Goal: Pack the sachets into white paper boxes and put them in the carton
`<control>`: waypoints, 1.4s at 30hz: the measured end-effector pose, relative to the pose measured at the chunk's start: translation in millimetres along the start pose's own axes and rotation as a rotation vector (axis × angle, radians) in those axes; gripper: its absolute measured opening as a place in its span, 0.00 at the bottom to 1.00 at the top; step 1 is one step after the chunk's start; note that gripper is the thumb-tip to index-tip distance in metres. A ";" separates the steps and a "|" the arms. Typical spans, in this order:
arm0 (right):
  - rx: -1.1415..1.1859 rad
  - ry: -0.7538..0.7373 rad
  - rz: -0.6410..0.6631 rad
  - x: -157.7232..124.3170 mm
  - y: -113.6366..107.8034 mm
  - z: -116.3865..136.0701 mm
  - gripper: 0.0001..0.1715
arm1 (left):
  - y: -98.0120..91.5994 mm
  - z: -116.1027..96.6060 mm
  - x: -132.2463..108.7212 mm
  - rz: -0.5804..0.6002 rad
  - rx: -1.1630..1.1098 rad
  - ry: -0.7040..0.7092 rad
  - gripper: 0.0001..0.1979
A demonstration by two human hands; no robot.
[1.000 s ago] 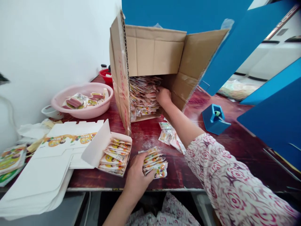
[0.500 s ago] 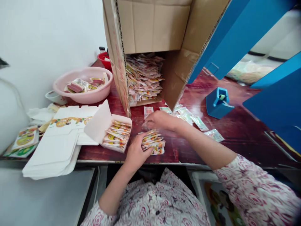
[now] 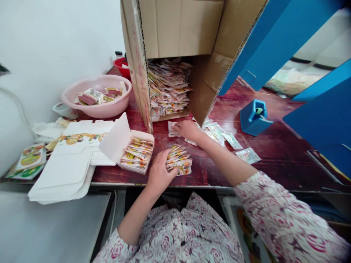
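Right hand [image 3: 187, 129] has moved in since the earlier frame, now just in front of the cardboard carton [image 3: 175, 29], fingers curled down onto a loose foil sachet [image 3: 173, 128] on the tabletop [image 3: 219, 170]; whether they pinch it cannot be told. Left hand [image 3: 161, 171], well apart, lies against the near side of a loose stack of sachets [image 3: 178, 159], further in front of the carton, beside a white printed box [image 3: 137, 151]; any clamp is unclear. Sachets appear light, soft and slippery, so the stack may slide apart; hold it by both short ends. Its long axis runs roughly left to right, the sachets fanned and slightly tilted.
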State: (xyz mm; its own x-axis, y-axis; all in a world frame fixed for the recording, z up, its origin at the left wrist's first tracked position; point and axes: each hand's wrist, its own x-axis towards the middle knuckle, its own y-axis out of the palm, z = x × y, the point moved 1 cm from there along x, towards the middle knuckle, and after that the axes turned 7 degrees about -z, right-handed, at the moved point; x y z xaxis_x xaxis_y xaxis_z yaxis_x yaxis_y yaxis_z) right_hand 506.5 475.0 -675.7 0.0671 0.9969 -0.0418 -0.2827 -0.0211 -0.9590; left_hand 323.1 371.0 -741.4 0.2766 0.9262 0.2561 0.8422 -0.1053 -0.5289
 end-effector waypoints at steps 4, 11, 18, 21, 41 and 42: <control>-0.218 0.175 0.053 32.4 20.3 17.5 0.31 | -1.1 -0.3 0.7 0.014 -0.008 -0.027 0.34; -0.167 0.010 0.129 26.3 15.5 23.7 0.28 | -2.9 -2.2 -0.2 0.013 -0.067 -0.063 0.36; 0.306 -0.224 0.559 -15.8 -11.7 -3.0 0.24 | -3.8 0.0 0.9 0.032 -0.200 -0.045 0.39; 0.310 -0.348 0.582 -36.9 -20.5 -4.2 0.23 | -1.8 6.4 -0.4 -0.038 -0.240 -0.041 0.44; -0.183 -0.351 0.085 -124.4 19.8 22.4 0.42 | -90.7 -22.6 -41.3 -0.690 0.068 0.368 0.23; -0.162 -0.328 0.086 -124.7 19.6 21.7 0.42 | -99.8 -15.5 -37.0 -0.770 0.098 0.331 0.26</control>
State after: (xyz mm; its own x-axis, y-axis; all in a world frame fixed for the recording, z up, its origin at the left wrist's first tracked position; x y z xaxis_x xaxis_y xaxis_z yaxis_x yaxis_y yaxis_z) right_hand 471.8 352.0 -683.1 -0.2678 0.9617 -0.0575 -0.1171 -0.0917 -0.9889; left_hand 236.0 341.7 -685.5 -0.2241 0.5712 0.7896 0.8117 0.5578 -0.1732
